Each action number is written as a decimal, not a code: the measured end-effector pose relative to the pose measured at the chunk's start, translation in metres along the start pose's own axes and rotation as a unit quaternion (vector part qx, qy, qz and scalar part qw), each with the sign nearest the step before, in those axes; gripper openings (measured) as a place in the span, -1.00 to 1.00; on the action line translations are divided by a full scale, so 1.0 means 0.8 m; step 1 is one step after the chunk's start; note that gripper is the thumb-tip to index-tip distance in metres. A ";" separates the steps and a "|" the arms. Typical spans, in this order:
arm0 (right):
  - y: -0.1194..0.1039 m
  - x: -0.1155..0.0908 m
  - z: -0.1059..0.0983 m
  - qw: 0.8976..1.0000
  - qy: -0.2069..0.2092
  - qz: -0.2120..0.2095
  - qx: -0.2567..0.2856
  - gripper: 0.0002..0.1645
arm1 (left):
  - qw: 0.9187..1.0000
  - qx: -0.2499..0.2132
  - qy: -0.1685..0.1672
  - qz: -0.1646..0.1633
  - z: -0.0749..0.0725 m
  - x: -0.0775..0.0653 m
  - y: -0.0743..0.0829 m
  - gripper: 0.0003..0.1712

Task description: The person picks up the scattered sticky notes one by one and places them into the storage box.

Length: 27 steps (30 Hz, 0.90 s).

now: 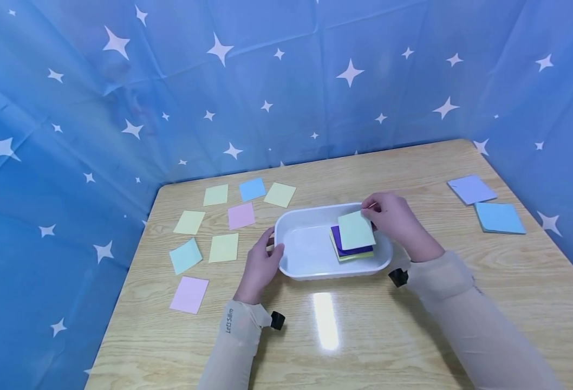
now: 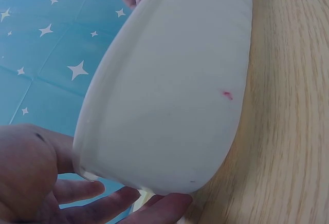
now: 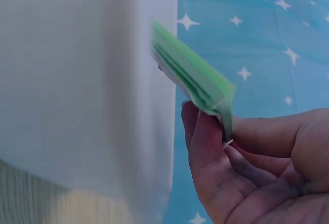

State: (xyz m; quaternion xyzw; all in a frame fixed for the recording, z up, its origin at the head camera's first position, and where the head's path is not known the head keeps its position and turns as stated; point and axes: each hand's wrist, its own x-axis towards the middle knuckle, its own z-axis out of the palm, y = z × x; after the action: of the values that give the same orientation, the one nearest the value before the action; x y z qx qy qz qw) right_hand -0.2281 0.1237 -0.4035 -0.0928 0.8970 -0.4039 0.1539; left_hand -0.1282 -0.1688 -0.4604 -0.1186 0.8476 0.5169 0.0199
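The right grip (image 1: 391, 219), nearly closed, pinches the far-right corner of a green notepad (image 1: 357, 231) over a purple pad (image 1: 338, 244) and yellow pad (image 1: 352, 257) in the tray (image 1: 303, 249); the left grip (image 1: 261, 265), loosely curved, holds the tray's left end. The notepad seems light, bendy, best pinched through its full thickness.

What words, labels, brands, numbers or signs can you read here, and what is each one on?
"Let's Slim": on the left sleeve, near the wrist; small, so the spelling is uncertain.
Red mark on the white tray: no readable letters.
Lavender pad: tiny dark mark, too small to read.
Nothing else readable.
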 end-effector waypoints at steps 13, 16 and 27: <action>0.001 0.015 0.016 0.997 -0.032 0.005 -0.063 -0.61 | 1.000 0.008 0.001 0.014 -0.001 -0.001 0.000 -0.39; 0.003 0.016 0.017 0.998 -0.032 0.005 -0.051 -0.61 | 1.000 0.010 0.001 0.017 -0.001 0.000 0.001 -0.39; 0.006 0.019 0.025 0.998 -0.046 0.015 -0.040 -0.64 | 1.000 0.010 0.001 0.004 -0.002 0.000 0.001 -0.39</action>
State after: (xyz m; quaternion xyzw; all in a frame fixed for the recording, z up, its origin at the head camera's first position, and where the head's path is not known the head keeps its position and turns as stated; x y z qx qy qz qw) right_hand -0.2356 0.1084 -0.4233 -0.1041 0.9057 -0.3606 0.1973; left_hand -0.1282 -0.1701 -0.4592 -0.1154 0.8534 0.5080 0.0179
